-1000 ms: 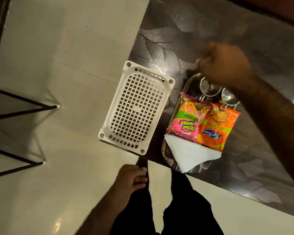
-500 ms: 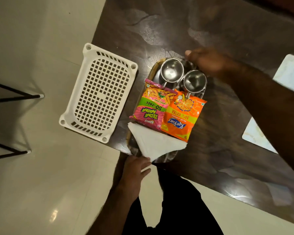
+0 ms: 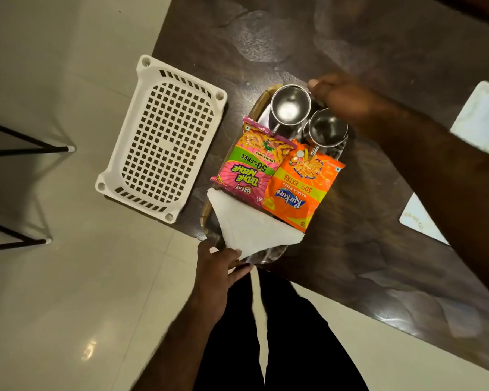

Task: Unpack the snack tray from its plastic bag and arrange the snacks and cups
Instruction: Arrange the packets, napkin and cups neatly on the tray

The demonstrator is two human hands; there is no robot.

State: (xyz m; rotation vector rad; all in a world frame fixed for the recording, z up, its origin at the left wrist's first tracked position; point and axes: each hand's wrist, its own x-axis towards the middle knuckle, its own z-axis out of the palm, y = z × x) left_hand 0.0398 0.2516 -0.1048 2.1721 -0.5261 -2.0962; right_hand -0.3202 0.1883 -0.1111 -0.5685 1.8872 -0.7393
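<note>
Head view, the only one: steel snack tray [image 3: 261,108] sits at the near edge of the dark table [image 3: 378,52], close to the person's legs, with clear plastic visible around its near end. On it stand two steel cups, the far cup [image 3: 290,107] and the near cup [image 3: 326,128], close together, then a pink snack packet [image 3: 251,167] and an orange snack packet [image 3: 299,184] side by side, and a folded white napkin [image 3: 251,227] lying over the near end. The left hand [image 3: 218,272] has its fingers curled at the tray's near rim, apparently pinching the plastic, though the exact grip is hard to read. The right hand [image 3: 342,97] is closed at the far rim, just behind the cups; what it holds I cannot tell. A white perforated basket [image 3: 161,136] lies beside the tray, overhanging the table corner. The likely trouble: pulling the plastic toward the body could drag the tray off the edge, or tilt it so the tall cups topple onto the packets. The loose napkin could slide off with the bag, and an elbow could nudge the overhanging basket to the floor.
</note>
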